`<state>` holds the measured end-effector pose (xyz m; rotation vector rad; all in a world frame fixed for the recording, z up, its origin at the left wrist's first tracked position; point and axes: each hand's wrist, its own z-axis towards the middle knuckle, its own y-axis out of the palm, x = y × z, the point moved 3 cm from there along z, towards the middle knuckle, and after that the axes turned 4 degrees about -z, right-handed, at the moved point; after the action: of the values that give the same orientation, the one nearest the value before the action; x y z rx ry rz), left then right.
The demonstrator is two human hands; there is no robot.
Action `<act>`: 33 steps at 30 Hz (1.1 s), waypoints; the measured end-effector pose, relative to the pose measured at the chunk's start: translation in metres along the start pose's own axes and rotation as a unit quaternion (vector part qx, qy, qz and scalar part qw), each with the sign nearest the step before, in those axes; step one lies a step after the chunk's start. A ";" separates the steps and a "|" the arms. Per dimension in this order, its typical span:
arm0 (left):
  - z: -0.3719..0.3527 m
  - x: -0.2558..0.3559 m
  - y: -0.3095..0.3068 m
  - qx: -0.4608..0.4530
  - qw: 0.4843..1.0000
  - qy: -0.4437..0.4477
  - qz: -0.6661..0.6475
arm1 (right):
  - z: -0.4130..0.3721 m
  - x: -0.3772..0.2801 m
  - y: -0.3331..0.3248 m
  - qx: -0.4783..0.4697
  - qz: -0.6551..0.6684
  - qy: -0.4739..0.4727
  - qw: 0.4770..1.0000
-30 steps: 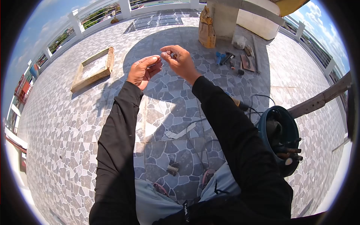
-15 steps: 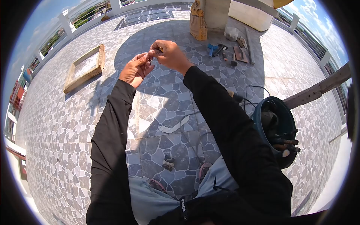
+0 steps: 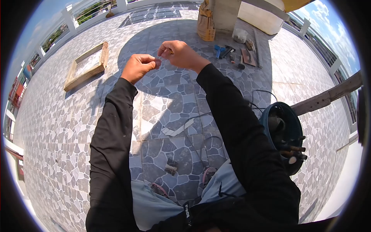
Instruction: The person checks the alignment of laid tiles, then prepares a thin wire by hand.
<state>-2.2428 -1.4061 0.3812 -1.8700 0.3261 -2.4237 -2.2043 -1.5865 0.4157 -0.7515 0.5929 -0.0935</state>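
Observation:
My left hand (image 3: 138,69) is raised ahead of me, thumb and forefinger pressed in a pinch, its back turned up. Close beside it, my right hand (image 3: 180,55) bends its fingers inward, with a small yellowish bit showing among them. The fingertips of both hands almost meet. What they hold is too small to make out. Below them lies the stone-patterned tile floor (image 3: 170,149), with a pale torn strip (image 3: 178,128) on it.
A wooden frame (image 3: 73,83) lies at left. At right stands a dark green bucket (image 3: 264,121) with tools in it, beside a wooden beam (image 3: 326,96). A paper sack (image 3: 206,27), a blue-handled tool (image 3: 219,51) and hammer-like tools are at the back. Cable (image 3: 266,91) runs over the floor.
My hands have drawn slightly apart. The left has rolled so its back faces up, and the thin line and small ring seen at its fingers are out of sight.

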 end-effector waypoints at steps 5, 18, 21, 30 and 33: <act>-0.002 0.006 0.001 0.059 0.998 0.004 -0.029 | 0.002 -0.007 -0.004 -0.005 0.096 0.027 0.995; -0.008 0.004 -0.004 0.023 0.994 -0.089 -0.064 | 0.004 -0.006 -0.018 -0.056 0.002 -0.025 0.998; -0.008 0.006 0.000 0.024 0.994 -0.084 -0.072 | 0.005 -0.008 -0.020 -0.026 0.005 0.026 0.999; -0.006 0.013 0.006 0.011 0.999 -0.001 -0.034 | 0.004 -0.004 -0.014 0.143 -0.095 -0.138 0.975; -0.011 0.022 0.006 0.032 0.999 -0.007 -0.013 | 0.006 -0.007 -0.014 0.141 -0.081 -0.104 0.981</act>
<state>-2.2591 -1.4144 0.3984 -1.8755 0.2214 -2.4070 -2.2051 -1.5915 0.4317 -0.5239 0.3100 -0.2410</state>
